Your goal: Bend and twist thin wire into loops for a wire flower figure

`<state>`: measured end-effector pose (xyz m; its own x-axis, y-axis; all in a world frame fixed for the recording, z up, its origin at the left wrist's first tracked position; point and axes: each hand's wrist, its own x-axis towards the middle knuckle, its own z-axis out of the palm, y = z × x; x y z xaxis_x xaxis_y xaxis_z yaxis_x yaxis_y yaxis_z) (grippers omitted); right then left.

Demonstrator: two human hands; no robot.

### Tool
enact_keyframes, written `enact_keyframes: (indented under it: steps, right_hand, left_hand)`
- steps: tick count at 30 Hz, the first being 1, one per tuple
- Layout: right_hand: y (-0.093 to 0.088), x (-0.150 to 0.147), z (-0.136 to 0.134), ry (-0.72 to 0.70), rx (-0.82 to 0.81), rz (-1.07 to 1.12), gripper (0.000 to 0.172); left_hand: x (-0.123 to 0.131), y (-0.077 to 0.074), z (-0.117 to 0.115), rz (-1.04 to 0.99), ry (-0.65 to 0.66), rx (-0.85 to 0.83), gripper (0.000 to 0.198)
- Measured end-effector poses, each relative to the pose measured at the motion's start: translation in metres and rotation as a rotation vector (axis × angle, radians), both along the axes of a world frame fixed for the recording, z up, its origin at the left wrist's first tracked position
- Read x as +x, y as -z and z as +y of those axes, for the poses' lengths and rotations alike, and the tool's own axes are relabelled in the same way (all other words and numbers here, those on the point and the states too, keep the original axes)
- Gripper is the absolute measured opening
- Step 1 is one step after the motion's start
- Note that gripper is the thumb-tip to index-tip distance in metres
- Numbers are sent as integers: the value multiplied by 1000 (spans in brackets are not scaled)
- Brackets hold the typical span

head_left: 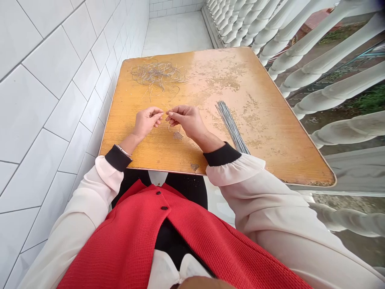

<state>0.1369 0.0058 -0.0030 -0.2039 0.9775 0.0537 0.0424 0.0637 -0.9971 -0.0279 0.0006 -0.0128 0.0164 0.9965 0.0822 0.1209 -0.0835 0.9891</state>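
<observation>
Over the front left part of the table, my left hand (148, 122) is closed, its thumb and forefinger pinching a thin strand. Close beside it, almost fingertip to fingertip, my right hand (189, 119) pinches the strand too. The strand looks like thin wire (170, 129); a curved length of it hangs below my right fingers. Its exact ends are too fine to make out. Beyond both hands lies a loose tangle of thin wires (158, 74). A straight bundle of grey wires (231, 125) rests to the right, its near end by my right cuff.
The worn wooden table (270, 140) has peeling patches and a rounded right corner. A white tiled wall (45, 80) runs along the left side. White balusters (313, 76) stand close to the table's right edge.
</observation>
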Motion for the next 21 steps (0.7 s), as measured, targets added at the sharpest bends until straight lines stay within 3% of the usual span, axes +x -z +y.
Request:
enact_keyframes:
  steps: [8,17,21]
  right_hand:
    - [2,3,3,-38,-17,-73,22]
    - [5,2,8,-49,-81,-100,22]
    - [0,1,4,-72,-139,-89,21]
  left_hand:
    - [-1,17,2,165,61,140,12]
    - [-1,15,1,73,55,-6,12]
    - [-1,14,1,68,56,19,15]
